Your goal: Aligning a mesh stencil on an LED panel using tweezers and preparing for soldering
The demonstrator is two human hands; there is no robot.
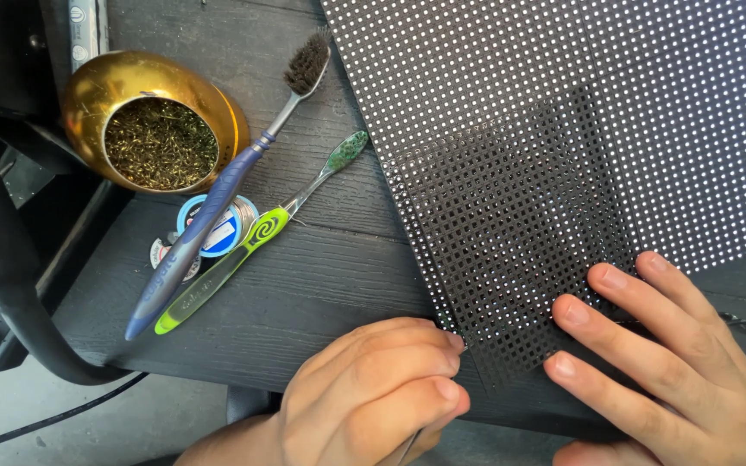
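A large black panel [580, 95] studded with white dots lies on the dark wooden table [338, 276]. A smaller black grid sheet [511, 233] lies on the panel's near corner. My right hand [675, 362] rests flat with three fingertips pressing the grid sheet's near edge. My left hand [373, 397] is curled at the grid's lower left corner and grips a thin metal tool [407, 449], most of it hidden by the fingers.
A blue toothbrush [218, 190] and a green toothbrush [252, 237] lie crossed over solder spools [228, 231] at left. A gold bowl of brass wool [153, 121] sits behind them. A black curved tube [2, 285] runs along the table's left edge.
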